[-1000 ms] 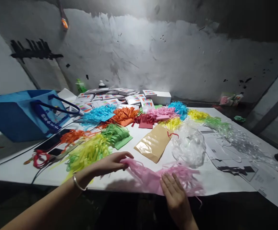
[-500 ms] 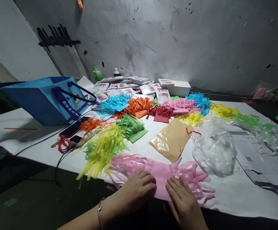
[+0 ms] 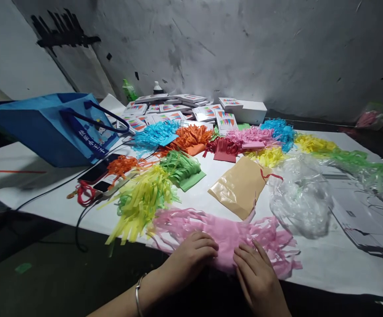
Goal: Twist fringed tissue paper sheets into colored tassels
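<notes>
Pink fringed tissue paper [image 3: 226, 235] lies flat at the table's front edge, its cut strips fanning out to both sides. On the left part of its plain middle band rests my left hand [image 3: 196, 255], fingers curled together, with a silver bracelet at the wrist. My right hand [image 3: 255, 268] lies on the right part of the band, fingers stretched out and pointing forward. Just beyond the pink paper is a tan paper envelope [image 3: 239, 187] with a shiny clear patch. Yellow and green tissue fringe [image 3: 145, 198] lies left of the pink paper.
A blue bag [image 3: 46, 127] stands at the left, near phones [image 3: 98, 169] and black cables. Fringed bundles in several colours line the table [image 3: 310, 268] before stacked printed packets [image 3: 174, 105] and a white box [image 3: 251, 112]. Clear plastic [image 3: 300, 198] lies at the right.
The camera view has shifted slightly. Both hands remain on the pink paper, with my right hand's fingers a little more spread. The other objects keep their places on the table.
</notes>
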